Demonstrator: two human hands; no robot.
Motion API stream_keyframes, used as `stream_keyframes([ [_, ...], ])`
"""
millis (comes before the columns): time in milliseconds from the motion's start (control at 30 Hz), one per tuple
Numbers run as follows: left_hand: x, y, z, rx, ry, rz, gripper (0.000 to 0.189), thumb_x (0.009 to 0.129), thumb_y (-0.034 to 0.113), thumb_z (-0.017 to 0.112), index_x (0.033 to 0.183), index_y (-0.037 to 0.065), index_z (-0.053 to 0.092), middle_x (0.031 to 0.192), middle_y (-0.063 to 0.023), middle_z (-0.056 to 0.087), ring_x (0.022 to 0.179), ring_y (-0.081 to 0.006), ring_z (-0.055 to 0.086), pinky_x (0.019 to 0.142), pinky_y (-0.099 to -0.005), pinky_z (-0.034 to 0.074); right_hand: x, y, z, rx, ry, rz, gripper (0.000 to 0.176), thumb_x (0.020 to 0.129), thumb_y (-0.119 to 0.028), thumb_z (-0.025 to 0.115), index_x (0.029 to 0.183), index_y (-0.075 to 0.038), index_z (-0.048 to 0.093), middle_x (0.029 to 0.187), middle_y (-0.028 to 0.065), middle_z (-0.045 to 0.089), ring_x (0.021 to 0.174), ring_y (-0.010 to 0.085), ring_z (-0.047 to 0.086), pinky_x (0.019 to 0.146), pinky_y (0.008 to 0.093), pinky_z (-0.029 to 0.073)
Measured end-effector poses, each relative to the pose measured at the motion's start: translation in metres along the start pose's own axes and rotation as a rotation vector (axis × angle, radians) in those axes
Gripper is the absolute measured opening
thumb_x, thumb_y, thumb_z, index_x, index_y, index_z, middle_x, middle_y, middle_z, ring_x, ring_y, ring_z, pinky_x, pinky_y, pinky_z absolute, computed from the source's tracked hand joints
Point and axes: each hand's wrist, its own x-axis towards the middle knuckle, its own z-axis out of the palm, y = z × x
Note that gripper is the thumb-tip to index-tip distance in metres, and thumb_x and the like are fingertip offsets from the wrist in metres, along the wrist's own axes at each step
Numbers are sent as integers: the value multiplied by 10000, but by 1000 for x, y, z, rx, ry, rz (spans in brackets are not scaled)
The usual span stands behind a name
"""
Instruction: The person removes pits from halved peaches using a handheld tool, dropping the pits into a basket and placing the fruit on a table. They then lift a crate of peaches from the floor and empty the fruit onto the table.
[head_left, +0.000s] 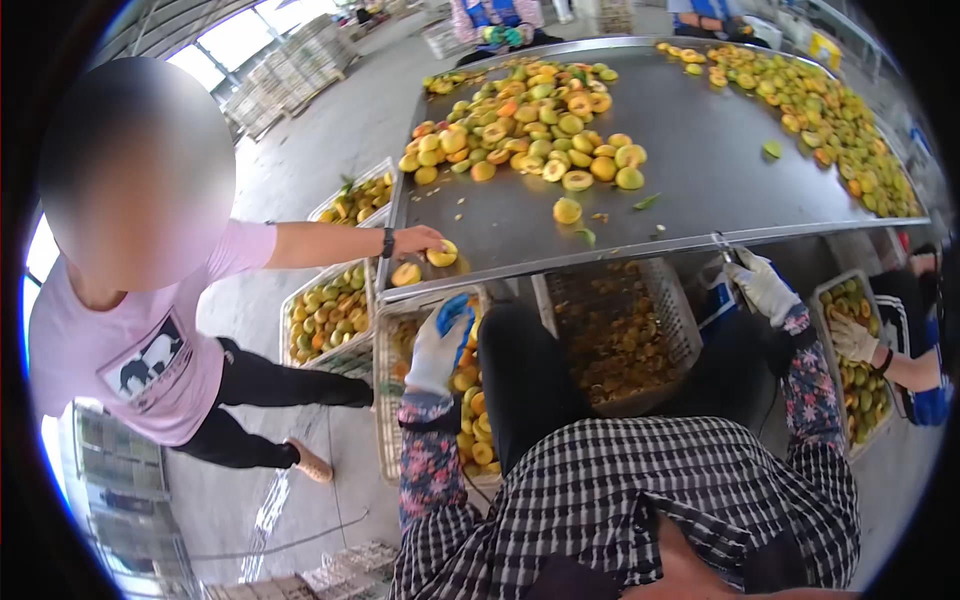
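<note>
My left hand (443,343), in a white glove with a blue palm, hovers over a pale plastic crate (384,425) of yellow halved fruit by my left leg. Its fingers bend loosely, with nothing showing between them. Closed around a slim metal tool (722,243) is my white-gloved right hand (765,287), near the front edge of the metal table (690,160). The tool's tip lies at the table's rim. A heap of yellow-green, peach-like fruit (540,130), some cut in half, covers the table's left part.
At left, a person in a pink shirt (150,350) touches a fruit half (441,254) on the table. Between my legs stands a crate of brown scraps (625,345). A co-worker's gloved hand (853,338) is over a fruit crate at right. Other people stand across the table.
</note>
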Motion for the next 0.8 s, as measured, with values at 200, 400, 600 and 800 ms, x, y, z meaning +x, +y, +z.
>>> stream_keyframes([
  [200, 4, 4, 45, -168, -101, -121, 356, 941, 58, 599, 1294, 26, 562, 1130, -22, 647, 948, -84, 612, 809, -223, 499, 47, 5, -21, -606, 134, -302, 303, 870, -112, 622, 1159, -33, 578, 1035, 189, 654, 965, 373, 618, 851, 400, 491],
  [400, 143, 23, 105, 127, -288, 178, 481, 892, 170, 669, 1332, 45, 521, 1240, -95, 596, 985, -192, 635, 823, -302, 523, 116, 9, -31, -919, 137, -270, 279, 843, -161, 628, 1117, -109, 604, 979, 172, 635, 918, 378, 615, 809, 453, 492],
  [600, 256, 22, 172, 961, -707, 370, 613, 790, 243, 723, 1364, 188, 513, 1451, -201, 376, 1314, -386, 404, 1079, -452, 377, 153, 28, -37, -888, -92, -64, 320, 834, -215, 646, 1133, -109, 602, 1026, 181, 631, 958, 385, 610, 849, 452, 489],
  [800, 263, 6, 177, 51, -690, -197, 483, 884, 184, 681, 1320, 82, 499, 1246, -141, 564, 1107, -299, 591, 956, -412, 509, 153, 0, -24, -1079, -116, -87, 584, 809, -399, 687, 1265, -69, 529, 1172, 233, 585, 1098, 417, 559, 962, 458, 447],
])
